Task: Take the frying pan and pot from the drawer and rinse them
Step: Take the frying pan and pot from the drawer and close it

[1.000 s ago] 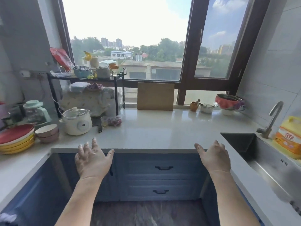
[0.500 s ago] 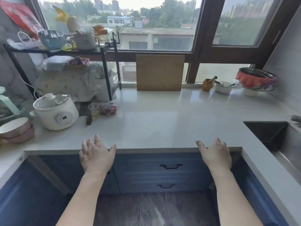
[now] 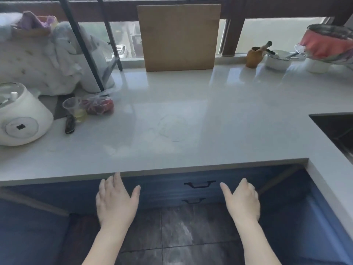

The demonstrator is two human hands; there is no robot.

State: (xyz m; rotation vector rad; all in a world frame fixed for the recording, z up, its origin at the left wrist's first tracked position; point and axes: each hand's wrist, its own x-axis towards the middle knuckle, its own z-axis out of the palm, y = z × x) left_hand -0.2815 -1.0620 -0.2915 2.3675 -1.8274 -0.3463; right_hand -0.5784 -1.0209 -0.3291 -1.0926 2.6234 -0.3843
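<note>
Your left hand (image 3: pixel 116 200) and right hand (image 3: pixel 242 200) are both held out in front of you, fingers straight and spread, each holding nothing, well apart from one another and below the front edge of the worktop (image 3: pixel 191 115). Between them, on the blue cabinet front, sit two drawers one above the other: the upper drawer handle (image 3: pixel 199 184) and the lower drawer handle (image 3: pixel 193 200). Neither hand touches a handle, and both drawers look closed.

So you are at the very first step, reaching for the drawer. The frying pan and pot are not in sight; going by the task they should be inside one of these drawers, but you cannot tell which from here.

Your next move calls for curling the fingers of one hand round a handle and pulling straight towards you, with room left at your legs for the drawer to slide out. The right hand's thumb is nearest the upper handle.

Further out, the sink (image 3: pixel 336 127) lies at your right, where the rinsing will happen. A wooden cutting board (image 3: pixel 179 35) leans against the window, and a white cooker (image 3: pixel 23 115) stands at the left.
</note>
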